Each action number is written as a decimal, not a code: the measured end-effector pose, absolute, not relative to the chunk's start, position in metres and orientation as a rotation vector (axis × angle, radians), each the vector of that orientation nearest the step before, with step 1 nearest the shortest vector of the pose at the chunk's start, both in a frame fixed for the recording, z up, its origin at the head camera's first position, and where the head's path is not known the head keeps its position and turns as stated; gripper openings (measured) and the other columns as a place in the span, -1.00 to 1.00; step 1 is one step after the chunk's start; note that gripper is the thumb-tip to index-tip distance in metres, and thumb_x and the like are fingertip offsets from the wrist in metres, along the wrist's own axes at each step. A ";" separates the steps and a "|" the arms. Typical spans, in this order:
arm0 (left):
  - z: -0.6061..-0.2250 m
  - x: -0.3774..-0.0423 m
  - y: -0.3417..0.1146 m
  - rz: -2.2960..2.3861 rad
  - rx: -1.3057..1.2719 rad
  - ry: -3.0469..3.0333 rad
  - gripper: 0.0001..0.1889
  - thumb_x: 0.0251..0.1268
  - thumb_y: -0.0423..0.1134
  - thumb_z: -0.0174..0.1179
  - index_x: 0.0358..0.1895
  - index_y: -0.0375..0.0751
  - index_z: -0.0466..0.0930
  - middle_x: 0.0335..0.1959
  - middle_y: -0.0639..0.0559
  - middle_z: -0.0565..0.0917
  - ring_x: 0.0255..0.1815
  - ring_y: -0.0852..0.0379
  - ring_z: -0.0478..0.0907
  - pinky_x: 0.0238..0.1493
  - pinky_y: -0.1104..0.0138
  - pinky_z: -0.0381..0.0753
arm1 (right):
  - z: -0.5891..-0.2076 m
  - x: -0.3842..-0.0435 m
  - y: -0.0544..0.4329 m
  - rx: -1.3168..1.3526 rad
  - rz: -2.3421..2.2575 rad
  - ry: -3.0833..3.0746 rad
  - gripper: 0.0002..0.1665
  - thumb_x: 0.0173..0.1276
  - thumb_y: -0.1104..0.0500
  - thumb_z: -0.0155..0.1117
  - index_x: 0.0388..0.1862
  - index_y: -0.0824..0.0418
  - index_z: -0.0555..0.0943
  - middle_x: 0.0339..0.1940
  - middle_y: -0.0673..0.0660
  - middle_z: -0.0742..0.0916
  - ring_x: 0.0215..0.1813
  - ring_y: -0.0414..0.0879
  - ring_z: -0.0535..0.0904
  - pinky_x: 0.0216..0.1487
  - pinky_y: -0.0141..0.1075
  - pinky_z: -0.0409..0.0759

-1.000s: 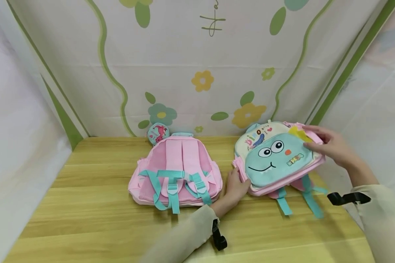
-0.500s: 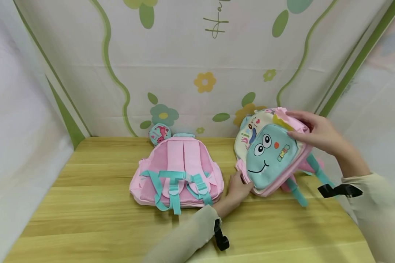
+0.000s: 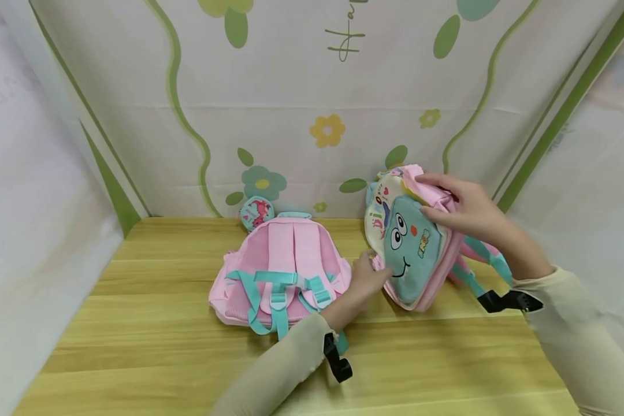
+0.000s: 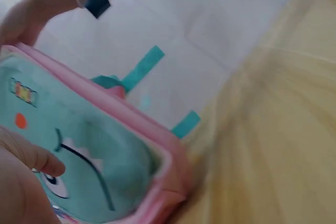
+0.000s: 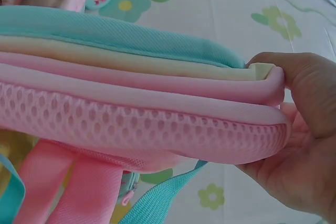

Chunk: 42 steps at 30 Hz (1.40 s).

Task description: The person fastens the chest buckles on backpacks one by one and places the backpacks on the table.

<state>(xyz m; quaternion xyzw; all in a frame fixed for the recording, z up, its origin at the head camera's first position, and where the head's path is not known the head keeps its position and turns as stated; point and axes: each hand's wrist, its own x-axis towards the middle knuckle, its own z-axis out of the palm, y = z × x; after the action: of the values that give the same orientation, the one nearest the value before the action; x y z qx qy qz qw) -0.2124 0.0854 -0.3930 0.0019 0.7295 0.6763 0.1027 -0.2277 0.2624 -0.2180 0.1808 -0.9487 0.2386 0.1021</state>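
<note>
A small child's backpack (image 3: 411, 254) with a turquoise cartoon face and pink sides stands tilted at the table's right side. Its far side is gripped by my right hand (image 3: 463, 208), with the thumb on the front. My left hand (image 3: 365, 280) holds the near side, thumb over the front panel and fingers partly hidden. In the left wrist view that thumb (image 4: 50, 163) overlaps the printed face. Seen from the right wrist, the bag's padded pink mesh back (image 5: 131, 121) faces the camera, and the right hand (image 5: 310, 129) clasps one end. Turquoise straps (image 3: 468, 277) dangle behind it.
A second pink backpack (image 3: 281, 242) lies to the left with its shoulder straps up, close to my left wrist. A round turquoise pouch (image 3: 257, 214) sits at its top corner. A floral fabric wall (image 3: 270, 138) rises behind the wooden table (image 3: 151, 346).
The held backpack has swung to a steeper tilt, its right side turning up and leftward. My right hand has moved up and left with it; the left hand has shifted slightly left and up.
</note>
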 end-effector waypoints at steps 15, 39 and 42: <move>-0.282 -0.244 0.025 2.248 0.633 2.088 -0.42 0.43 -0.13 0.24 0.44 -0.18 0.36 0.43 -0.11 0.36 0.42 -0.13 0.32 0.37 0.11 0.44 | -0.232 -0.222 0.229 0.678 0.815 -2.711 -0.23 0.30 0.09 0.49 0.48 0.04 0.46 0.23 0.25 0.68 -0.17 -0.02 0.53 -0.30 -0.40 0.51; -0.281 -0.261 -0.008 2.142 0.529 2.080 -0.31 0.40 -0.17 0.27 0.51 -0.22 0.21 0.37 -0.21 0.37 0.30 -0.05 0.40 0.21 0.26 0.55 | -0.299 -0.207 0.254 0.847 1.088 -2.762 0.00 0.17 0.16 0.61 0.55 -0.03 0.32 0.43 0.00 0.52 0.38 -0.18 0.51 0.33 -0.55 0.44; -0.283 -0.262 -0.014 2.139 0.512 2.067 -0.32 0.41 -0.17 0.28 0.51 -0.19 0.23 0.40 -0.19 0.37 0.36 -0.09 0.39 0.33 0.16 0.52 | -0.311 -0.202 0.263 0.857 1.014 -2.777 0.02 0.15 0.10 0.63 0.55 -0.02 0.32 0.45 0.02 0.54 0.41 -0.06 0.49 0.39 -0.33 0.49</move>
<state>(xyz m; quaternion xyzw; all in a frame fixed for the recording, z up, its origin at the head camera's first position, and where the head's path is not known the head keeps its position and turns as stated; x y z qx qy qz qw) -0.2621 -0.0137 -0.2832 0.1695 0.6835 0.7073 0.0618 -0.2024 0.2627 -0.3114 0.2781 -0.9018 0.3292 0.0318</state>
